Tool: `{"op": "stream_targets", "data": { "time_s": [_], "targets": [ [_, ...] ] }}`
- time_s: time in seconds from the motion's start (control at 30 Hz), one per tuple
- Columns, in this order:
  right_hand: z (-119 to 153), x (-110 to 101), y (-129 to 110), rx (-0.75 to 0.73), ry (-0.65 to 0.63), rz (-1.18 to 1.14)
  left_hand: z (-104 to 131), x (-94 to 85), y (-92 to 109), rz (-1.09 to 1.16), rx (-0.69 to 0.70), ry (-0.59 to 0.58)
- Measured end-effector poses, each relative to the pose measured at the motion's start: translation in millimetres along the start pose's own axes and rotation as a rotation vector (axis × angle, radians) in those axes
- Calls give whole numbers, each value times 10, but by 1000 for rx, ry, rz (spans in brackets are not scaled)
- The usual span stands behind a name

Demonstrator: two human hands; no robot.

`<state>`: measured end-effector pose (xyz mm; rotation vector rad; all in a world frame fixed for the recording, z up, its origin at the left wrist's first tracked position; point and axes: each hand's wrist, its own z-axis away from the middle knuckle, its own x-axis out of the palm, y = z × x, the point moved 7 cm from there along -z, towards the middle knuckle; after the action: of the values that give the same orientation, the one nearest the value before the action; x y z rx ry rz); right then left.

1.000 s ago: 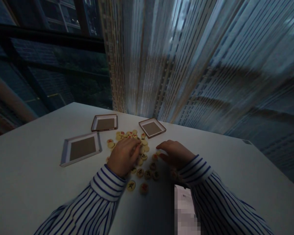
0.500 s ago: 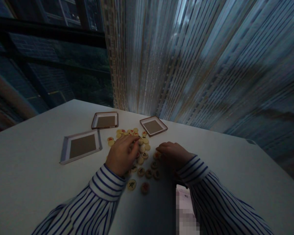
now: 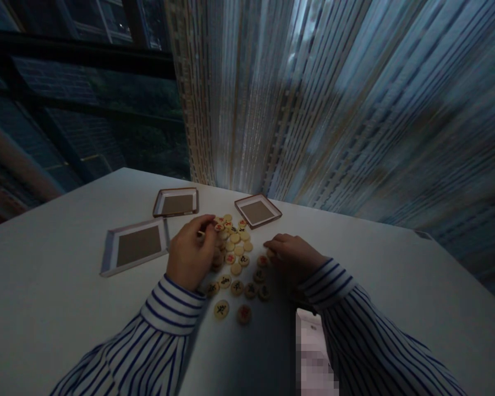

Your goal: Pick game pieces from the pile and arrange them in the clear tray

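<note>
Head view: heaped round pieces [image 3: 235, 238] mid-bench [image 3: 379, 275], seemingly only partly spread out.
At the heap's six o'clock, some character-up pieces [image 3: 237, 287] lie separately; the rest are clustered, several blank-side up. The left hand [image 3: 192, 250] curls at nine, the right hand [image 3: 293, 255], fingers bent, at three; I cannot tell whether either grips anything. Trays [image 3: 257, 212]: nine, ten, one.

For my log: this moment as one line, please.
round pieces: loose on table | left hand: at their left | right hand: at their right | nearest tray: left of left hand
</note>
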<state>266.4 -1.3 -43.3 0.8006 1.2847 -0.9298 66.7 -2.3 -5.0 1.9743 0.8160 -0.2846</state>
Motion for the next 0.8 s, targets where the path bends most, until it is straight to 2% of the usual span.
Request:
{"op": "stream_targets", "data": {
  "time_s": [0.17, 0.4, 0.8],
  "targets": [
    [20, -53, -8, -25, 33, -75, -48, -108, -80, 57, -95, 78],
    [42, -102, -6, -57, 122, -163, -89, -172, -198, 122, -133, 161],
    [68, -190, -49, -115, 190, -148, -78, -117, -187, 183, -176, 118]
  ]
}}
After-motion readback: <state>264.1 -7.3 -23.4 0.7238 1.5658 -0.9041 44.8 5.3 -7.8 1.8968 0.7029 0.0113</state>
